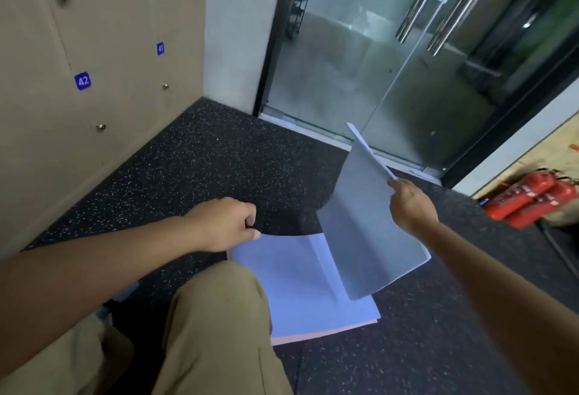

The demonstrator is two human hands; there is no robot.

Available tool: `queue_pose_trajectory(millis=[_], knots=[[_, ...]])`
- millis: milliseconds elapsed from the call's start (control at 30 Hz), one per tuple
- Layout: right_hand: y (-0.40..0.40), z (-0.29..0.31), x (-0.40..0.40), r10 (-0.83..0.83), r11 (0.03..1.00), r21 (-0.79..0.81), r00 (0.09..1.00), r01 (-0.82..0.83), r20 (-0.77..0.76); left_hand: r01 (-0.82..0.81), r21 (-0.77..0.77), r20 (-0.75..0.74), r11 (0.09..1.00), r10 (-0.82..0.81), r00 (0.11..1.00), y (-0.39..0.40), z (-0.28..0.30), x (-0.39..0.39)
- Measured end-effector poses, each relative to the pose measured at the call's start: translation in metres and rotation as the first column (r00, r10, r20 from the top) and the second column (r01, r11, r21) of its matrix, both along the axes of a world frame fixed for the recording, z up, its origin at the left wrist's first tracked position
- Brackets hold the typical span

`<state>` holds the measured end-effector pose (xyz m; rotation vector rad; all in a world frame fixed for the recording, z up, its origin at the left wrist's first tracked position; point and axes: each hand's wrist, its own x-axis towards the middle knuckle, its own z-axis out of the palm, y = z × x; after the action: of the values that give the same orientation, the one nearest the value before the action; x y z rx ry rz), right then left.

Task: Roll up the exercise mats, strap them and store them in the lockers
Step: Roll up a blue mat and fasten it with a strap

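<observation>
Nearest, the person's khaki trouser knee (216,316) rises at the bottom middle, covering the near left corner of a pale blue exercise mat (300,288) that lies on the dark speckled floor (219,169). A pink underside shows along the mat's near edge, which runs free on the floor from beside the knee out to the right corner.

The left hand (225,225) pinches the mat's left far corner, fingers curled round the edge just above the floor. The right hand (410,203) grips the opposite far edge and holds that half lifted and folded upward, so the raised flap (369,222) stands tilted over the flat half, its top corner pointing towards the far door. Both grips are closed on the mat; neither is spread wide.

Bare floor stretches to the left of the mat as far as the beige lockers (103,49), whose doors carry blue number plates 42 (83,81) and 41 (160,48) and small round knobs. To the right, more floor lies open up to two red fire extinguishers (529,200) lying near the right wall.

Farthest, a glass door (376,65) with long metal handles (438,2) closes the floor's far edge, its sill just beyond the lifted flap.
</observation>
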<state>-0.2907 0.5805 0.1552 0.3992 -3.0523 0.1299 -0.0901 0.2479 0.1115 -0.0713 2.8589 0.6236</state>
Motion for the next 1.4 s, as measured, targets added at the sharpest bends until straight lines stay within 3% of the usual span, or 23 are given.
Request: queue_pose_trajectory(millis=[133, 233, 333, 400, 500, 633, 767, 900, 933, 967, 1033, 1133, 1233, 1400], knots=[[-0.008, 0.041, 0.019, -0.074, 0.967, -0.244, 0.997, 0.075, 0.016, -0.003, 0.063, -0.079, 0.998, 0.008, 0.997, 0.024, 0.032, 0.011], [-0.022, 0.055, 0.037, -0.099, 0.872, -0.473, 0.992, 0.126, 0.083, -0.002, 0.129, -0.141, 0.992, 0.02, 0.99, 0.037, 0.054, 0.021], [-0.041, 0.066, 0.053, -0.081, 0.692, -0.694, 0.977, 0.198, 0.199, 0.0, 0.203, -0.21, 0.979, 0.043, 0.977, 0.048, 0.076, 0.03], [-0.058, 0.078, 0.063, -0.032, 0.512, -0.819, 0.958, 0.261, 0.286, -0.007, 0.245, -0.256, 0.97, 0.071, 0.964, 0.052, 0.096, 0.034], [-0.085, 0.107, 0.09, 0.048, 0.279, -0.903, 0.934, 0.327, 0.353, -0.041, 0.3, -0.364, 0.953, 0.154, 0.918, 0.052, 0.133, 0.031], [-0.123, 0.139, 0.145, 0.113, 0.144, -0.96, 0.959, 0.242, 0.259, -0.054, 0.277, -0.463, 0.959, 0.183, 0.867, 0.044, 0.182, 0.032], [-0.148, 0.136, 0.193, 0.218, 0.237, -0.955, 0.948, 0.179, 0.231, 0.026, 0.046, -0.482, 0.999, -0.001, 0.876, 0.024, 0.209, 0.058], [-0.157, 0.122, 0.238, 0.333, 0.12, -0.975, 0.918, 0.184, 0.215, 0.026, -0.191, -0.594, 0.981, -0.136, 0.793, 0.0, 0.205, 0.096], [-0.156, 0.115, 0.245, 0.358, 0.13, -0.975, 0.908, 0.183, 0.218, 0.024, -0.223, -0.604, 0.974, -0.158, 0.781, -0.007, 0.199, 0.107], [-0.155, 0.107, 0.252, 0.379, 0.168, -0.97, 0.897, 0.173, 0.226, 0.031, -0.225, -0.61, 0.974, -0.166, 0.775, -0.014, 0.192, 0.118], [-0.149, 0.086, 0.262, 0.379, 0.347, -0.936, 0.904, 0.058, 0.197, 0.056, -0.183, -0.612, 0.982, -0.158, 0.775, -0.027, 0.175, 0.14], [-0.131, 0.053, 0.27, 0.421, 0.583, -0.745, 0.905, -0.325, -0.065, 0.06, -0.141, -0.607, 0.988, -0.134, 0.783, -0.042, 0.149, 0.169], [-0.116, 0.031, 0.263, 0.531, 0.669, -0.481, 0.817, -0.567, -0.225, 0.031, -0.082, -0.631, 0.996, -0.076, 0.772, -0.052, 0.13, 0.19], [-0.113, 0.026, 0.246, 0.625, 0.687, -0.323, 0.756, -0.651, -0.195, -0.003, 0.091, -0.589, 0.996, 0.057, 0.806, -0.057, 0.118, 0.206]])
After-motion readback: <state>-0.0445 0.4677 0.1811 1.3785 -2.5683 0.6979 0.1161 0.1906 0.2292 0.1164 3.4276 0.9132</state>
